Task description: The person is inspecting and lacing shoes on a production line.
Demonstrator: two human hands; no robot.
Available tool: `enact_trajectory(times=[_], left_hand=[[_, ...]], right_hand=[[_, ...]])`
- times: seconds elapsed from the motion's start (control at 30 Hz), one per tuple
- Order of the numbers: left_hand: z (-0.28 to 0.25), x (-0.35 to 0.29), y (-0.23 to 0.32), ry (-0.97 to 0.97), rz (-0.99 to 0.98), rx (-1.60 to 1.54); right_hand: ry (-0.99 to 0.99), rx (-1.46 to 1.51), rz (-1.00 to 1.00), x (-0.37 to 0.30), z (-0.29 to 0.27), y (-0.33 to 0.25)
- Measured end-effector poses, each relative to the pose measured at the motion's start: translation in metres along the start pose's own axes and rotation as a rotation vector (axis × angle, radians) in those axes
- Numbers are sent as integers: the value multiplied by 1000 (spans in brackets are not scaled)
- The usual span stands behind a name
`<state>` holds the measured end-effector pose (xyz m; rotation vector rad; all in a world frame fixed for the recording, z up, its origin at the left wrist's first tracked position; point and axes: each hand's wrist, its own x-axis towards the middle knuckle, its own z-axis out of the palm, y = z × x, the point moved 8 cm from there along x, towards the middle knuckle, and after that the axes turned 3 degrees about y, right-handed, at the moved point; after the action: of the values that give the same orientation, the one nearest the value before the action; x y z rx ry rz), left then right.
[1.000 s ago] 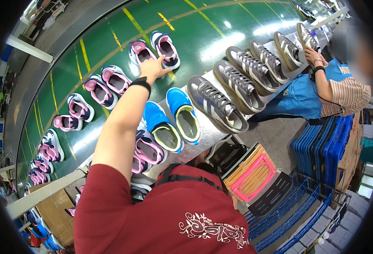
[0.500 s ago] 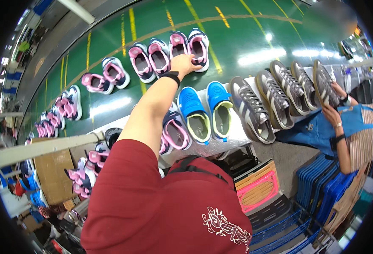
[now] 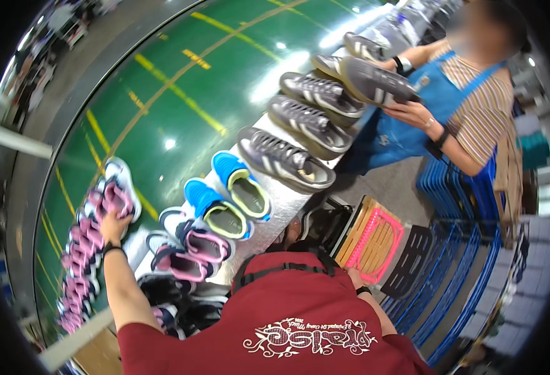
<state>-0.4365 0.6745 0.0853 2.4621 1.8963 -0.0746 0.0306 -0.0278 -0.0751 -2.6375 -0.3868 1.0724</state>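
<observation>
My left hand (image 3: 114,229) is at the heel of a pink, white and navy sneaker (image 3: 120,192), its fingers closed over the heel opening. This sneaker stands at the near end of a long row of similar pink sneakers (image 3: 78,275) on the green surface (image 3: 181,134). My right hand (image 3: 354,276) shows only in part beside my body, close to a pink-rimmed stool (image 3: 375,247); its fingers are mostly hidden. Between my arms and the green surface, a ledge (image 3: 287,209) carries a blue pair of shoes (image 3: 225,212) and a pink and navy pair (image 3: 194,250).
Several grey striped sneakers (image 3: 287,156) line the ledge on the right. A co-worker in a blue apron (image 3: 406,137) holds one grey sneaker (image 3: 378,81) in both hands. Blue racks (image 3: 456,275) stand at lower right, and black shoes (image 3: 175,297) sit below the ledge at left.
My view has swung round, shifting the ledge's shoes leftward. My left hand has gone left along the green surface to the pink row. My right hand has come into view.
</observation>
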Motion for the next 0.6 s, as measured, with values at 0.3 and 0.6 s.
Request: enact_trajectory(times=[0.3,0.6], left_hand=[[13,12,8,-91,-83,17],[19,13,16,-82,-136,-12]], right_hand=[[-9,127,162,-37,21,26],[1,107,206,-51,15,9]])
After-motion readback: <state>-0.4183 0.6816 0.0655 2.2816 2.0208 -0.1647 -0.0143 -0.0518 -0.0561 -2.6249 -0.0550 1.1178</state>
